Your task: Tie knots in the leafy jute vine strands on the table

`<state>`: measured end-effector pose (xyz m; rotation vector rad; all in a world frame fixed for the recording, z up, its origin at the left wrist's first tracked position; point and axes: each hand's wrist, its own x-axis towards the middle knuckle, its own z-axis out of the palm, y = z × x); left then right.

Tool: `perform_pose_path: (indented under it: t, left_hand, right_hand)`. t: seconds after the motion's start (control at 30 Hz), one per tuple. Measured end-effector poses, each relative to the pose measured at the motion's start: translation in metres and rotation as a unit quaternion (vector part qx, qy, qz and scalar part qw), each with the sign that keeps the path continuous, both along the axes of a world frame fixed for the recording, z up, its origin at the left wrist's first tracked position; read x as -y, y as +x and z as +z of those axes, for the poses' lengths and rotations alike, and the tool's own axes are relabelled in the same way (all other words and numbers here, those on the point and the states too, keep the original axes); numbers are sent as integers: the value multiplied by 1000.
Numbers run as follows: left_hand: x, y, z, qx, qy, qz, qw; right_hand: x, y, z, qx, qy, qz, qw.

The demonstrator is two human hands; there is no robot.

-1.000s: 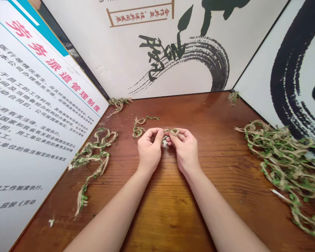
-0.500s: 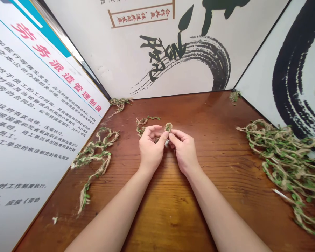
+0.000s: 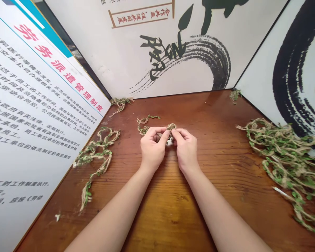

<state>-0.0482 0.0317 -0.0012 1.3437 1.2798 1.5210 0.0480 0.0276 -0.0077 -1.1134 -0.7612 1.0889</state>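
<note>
Over the middle of the brown wooden table (image 3: 170, 196), my left hand (image 3: 153, 145) and my right hand (image 3: 185, 147) pinch a small loop of leafy twine (image 3: 171, 126) between them. Its top curls up above my fingertips, and a bit of white shows below them. Part of the twine is hidden by my fingers. Just behind my left hand lies a thin curved strand of leafy twine (image 3: 144, 122) on the table.
Tangled leafy twine (image 3: 286, 150) is heaped on the right, with a white stick (image 3: 280, 191) beside it. More strands (image 3: 102, 154) lie on the left. Small clumps sit in both back corners. Printed panels (image 3: 120, 63) enclose the table on three sides.
Both hands have shifted slightly right. My left fingers have curled in more, and the loop between the hands looks flatter and lower.
</note>
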Motion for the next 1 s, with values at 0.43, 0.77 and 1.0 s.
perform_pose_path:
  t: [0.43,0.77,1.0]
  left_hand:
    - [-8,-3,-3,110,-62,-5,992]
    - [-10,-5,10,219,-123,0,968]
    - [-10,-4,12,239,-131,-27,962]
  right_hand:
    - [1,0,2,-41,55,-3,998]
    - [5,4,4,1,76,106,991]
    - [3,3,2,-3,77,81,994]
